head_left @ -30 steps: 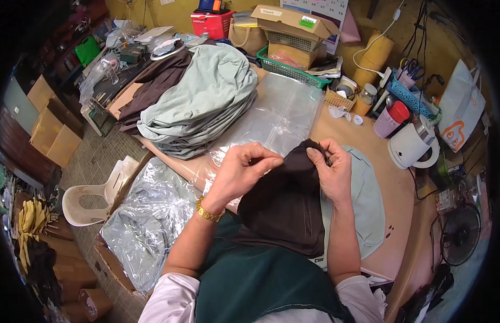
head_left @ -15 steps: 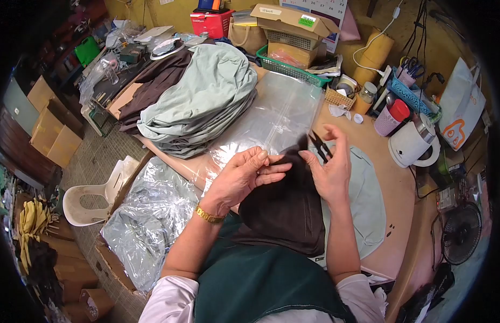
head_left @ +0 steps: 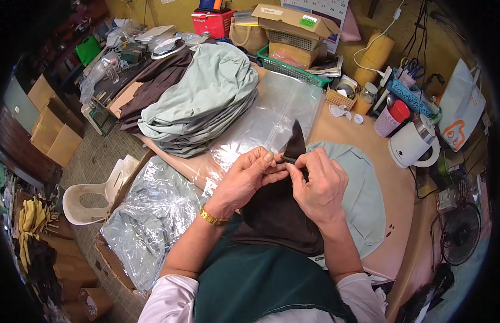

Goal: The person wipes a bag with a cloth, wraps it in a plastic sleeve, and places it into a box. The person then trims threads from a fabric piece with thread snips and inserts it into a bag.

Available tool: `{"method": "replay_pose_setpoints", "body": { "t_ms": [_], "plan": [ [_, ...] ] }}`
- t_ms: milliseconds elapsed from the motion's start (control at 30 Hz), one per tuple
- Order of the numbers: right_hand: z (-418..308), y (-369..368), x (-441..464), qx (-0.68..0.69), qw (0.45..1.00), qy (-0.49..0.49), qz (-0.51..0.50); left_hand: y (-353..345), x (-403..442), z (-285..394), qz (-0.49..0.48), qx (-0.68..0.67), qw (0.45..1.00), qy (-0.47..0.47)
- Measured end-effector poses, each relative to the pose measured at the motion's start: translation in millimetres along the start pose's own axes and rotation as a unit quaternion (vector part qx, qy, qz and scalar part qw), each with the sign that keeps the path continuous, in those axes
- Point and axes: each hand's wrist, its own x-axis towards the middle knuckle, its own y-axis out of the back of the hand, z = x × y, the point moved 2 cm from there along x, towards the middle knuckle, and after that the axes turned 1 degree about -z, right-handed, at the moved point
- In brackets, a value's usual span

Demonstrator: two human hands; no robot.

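A dark brown fabric piece (head_left: pixel 282 212) hangs over the lap and the table's near edge, one pointed corner sticking up between the hands. My left hand (head_left: pixel 244 177) pinches its edge between thumb and fingers. Close beside it, my right hand (head_left: pixel 321 185) is closed with its fingertips on the same edge. The black thread snips seen earlier in the right hand cannot be made out; the curled fingers may hide them. Pale green fabric (head_left: pixel 363 199) lies flat on the table under and beyond the right hand.
A heap of pale green fabric (head_left: pixel 201 97) lies at the back left, beside clear plastic bags (head_left: pixel 277 107). A plastic-wrapped bundle (head_left: pixel 153 226) is at the left, near a white chair (head_left: pixel 91 202). On the right stand a white kettle (head_left: pixel 411 142) and a fan (head_left: pixel 461 232).
My right hand has moved left and turned inward, closing onto the fabric edge beside my left hand. The snips have gone out of sight. The fabric corner now points up.
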Motion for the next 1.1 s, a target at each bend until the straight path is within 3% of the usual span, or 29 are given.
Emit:
{"method": "replay_pose_setpoints", "body": {
  "t_ms": [100,200,267,300,367,467,500,533,567,600,667,700,767,867,933,1100],
  "plan": [
    [3.4,-0.7,0.7,0.023,1.000,-0.012,-0.002,-5.6,-3.9,1.9,0.001,0.006,1.000,0.010],
    [22.1,-1.7,4.7,0.198,0.953,-0.229,0.007,-5.1,-6.0,3.1,-0.019,0.000,1.000,-0.002],
    [42.8,-10.6,14.4,0.394,0.886,-0.244,0.015,-11.3,-9.2,5.7,-0.045,0.004,0.999,0.014],
    [76.4,-35.6,9.2,0.432,0.874,-0.221,-0.032,-13.8,-9.9,5.8,-0.046,0.003,0.999,0.016],
    [80.5,-39.0,18.3,0.553,0.756,-0.273,-0.219,-17.9,-9.6,6.2,-0.058,0.019,0.998,0.036],
    [80.1,-45.0,11.5,0.526,0.766,-0.281,-0.239,3.5,-16.2,24.0,-0.009,0.077,0.994,0.075],
    [77.2,-44.2,12.6,0.516,0.791,-0.282,-0.171,16.3,-17.0,34.4,0.108,0.230,0.967,0.018],
    [77.8,-43.8,10.1,0.516,0.790,-0.282,-0.173,28.8,-16.8,45.8,0.220,0.375,0.900,-0.037],
    [79.8,-42.5,8.0,0.505,0.802,-0.283,-0.148,45.5,-13.3,51.4,0.271,0.495,0.805,-0.182],
    [79.9,-41.3,8.1,0.494,0.813,-0.281,-0.124,46.3,-11.3,58.5,0.310,0.593,0.672,-0.318],
    [70.5,-37.6,10.7,0.490,0.817,-0.281,-0.117,47.3,-11.5,54.1,0.255,0.540,0.768,-0.231],
    [66.0,-36.1,11.2,0.484,0.820,-0.283,-0.111,37.7,-5.0,51.5,0.186,0.559,0.769,-0.249],
    [63.3,-37.5,10.7,0.476,0.824,-0.286,-0.111,10.7,1.8,36.8,0.133,0.491,0.845,-0.167],
    [60.7,-36.4,10.4,0.465,0.831,-0.287,-0.101,-11.2,12.9,21.1,0.119,0.423,0.897,-0.044],
    [61.8,-33.8,8.7,0.463,0.833,-0.288,-0.092,-7.2,19.5,10.3,0.121,0.371,0.915,-0.102],
    [67.3,-29.8,6.4,0.436,0.859,-0.261,-0.059,4.8,15.9,9.9,0.116,0.298,0.943,-0.091]
  ]
}}
